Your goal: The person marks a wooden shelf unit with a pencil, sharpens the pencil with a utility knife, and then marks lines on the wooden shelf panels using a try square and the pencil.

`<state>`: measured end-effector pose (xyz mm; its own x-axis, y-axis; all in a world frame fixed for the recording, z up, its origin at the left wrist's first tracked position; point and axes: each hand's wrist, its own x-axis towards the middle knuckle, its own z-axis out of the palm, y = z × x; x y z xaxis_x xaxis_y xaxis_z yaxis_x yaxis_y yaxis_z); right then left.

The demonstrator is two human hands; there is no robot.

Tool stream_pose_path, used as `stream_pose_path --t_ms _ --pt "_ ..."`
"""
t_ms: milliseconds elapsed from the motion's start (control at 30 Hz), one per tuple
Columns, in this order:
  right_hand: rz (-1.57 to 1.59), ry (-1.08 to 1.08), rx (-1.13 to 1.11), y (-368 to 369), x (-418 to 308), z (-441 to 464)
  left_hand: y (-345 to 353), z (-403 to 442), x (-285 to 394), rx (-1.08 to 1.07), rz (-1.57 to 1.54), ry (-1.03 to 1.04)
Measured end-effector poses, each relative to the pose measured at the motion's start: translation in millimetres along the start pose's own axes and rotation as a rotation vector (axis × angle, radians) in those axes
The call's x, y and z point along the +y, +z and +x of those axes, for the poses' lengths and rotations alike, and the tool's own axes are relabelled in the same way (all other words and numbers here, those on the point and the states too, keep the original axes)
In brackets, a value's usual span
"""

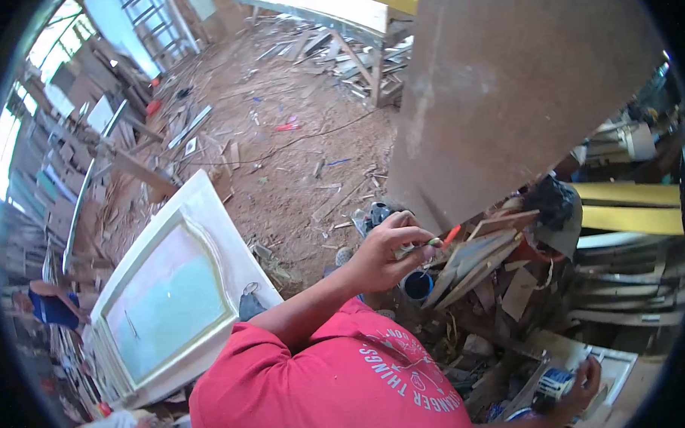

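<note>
My left hand (395, 250) is closed in a pinch on a thin stick with an orange-red end (451, 236) and a bit of green by the fingertips. It is too small to name more exactly. Just below that hand stands a dark, open-topped pot (417, 285). Low on the right, my right hand (585, 387) has bent fingers close beside a blue-and-white can (554, 383). Whether they grip the can is hidden. A large brown board (519, 87) rises beyond my left hand.
A white frame with a pale panel (165, 318) leans at left. Scrap wood (476, 262) is heaped by the pot. A bench (328, 7) stands at the back, and offcuts and a cable litter the dirt floor (303, 166). Part of another person (55, 305) shows far left.
</note>
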<state>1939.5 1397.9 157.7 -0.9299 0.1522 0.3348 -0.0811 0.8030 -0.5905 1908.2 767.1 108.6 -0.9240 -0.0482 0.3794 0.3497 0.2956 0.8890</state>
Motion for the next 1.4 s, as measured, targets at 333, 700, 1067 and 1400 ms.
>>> stream_pose_path --t_ms 333,700,1067,1400 --pt "0.684 -0.578 -0.842 379 -378 38 -106 7 -52 0.169 -0.217 -0.209" --pt "1.171 -0.404 -1.235 581 -590 71 -306 48 -135 0.449 -0.606 -0.355" --pt "1.380 -0.219 -1.472 694 -698 101 -408 82 -196 0.604 -0.510 -0.408" --pt "1.394 -0.208 -1.215 833 -741 232 -476 196 -278 0.568 -0.429 -0.511"
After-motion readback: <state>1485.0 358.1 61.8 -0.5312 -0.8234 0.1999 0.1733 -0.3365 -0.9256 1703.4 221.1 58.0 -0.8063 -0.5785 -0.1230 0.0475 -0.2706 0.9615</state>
